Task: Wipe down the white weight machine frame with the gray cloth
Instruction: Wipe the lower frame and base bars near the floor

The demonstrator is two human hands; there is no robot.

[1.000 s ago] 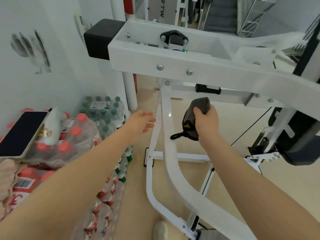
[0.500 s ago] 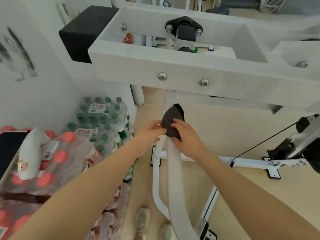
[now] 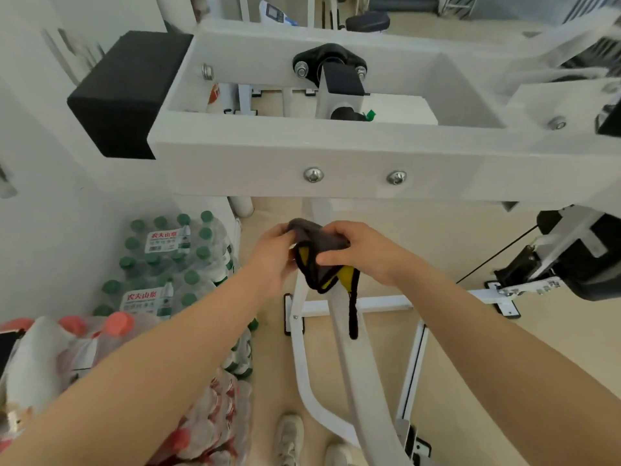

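Note:
The gray cloth [image 3: 319, 250], black-edged with a yellow underside, hangs between both hands just above the sloping white bar [image 3: 356, 364] of the weight machine frame [image 3: 268, 163]. My left hand [image 3: 274, 255] pinches its left edge. My right hand [image 3: 359, 250] grips its right side from above. A black trim strip dangles from the cloth down along the bar. The frame's thick white cross beam with two bolts runs across the view right above my hands.
Shrink-wrapped packs of green-capped water bottles [image 3: 171, 257] and red-capped bottles [image 3: 77, 348] are stacked at left against the wall. A black end cap [image 3: 124, 92] sticks out of the beam at upper left. A black weight unit and cable [image 3: 578, 257] stand at right. My shoes [image 3: 289, 438] are below.
My head moved closer over the beam. The cloth has been lifted off the sloping bar and partly unfolded between both hands, showing its yellow side and a dangling strip.

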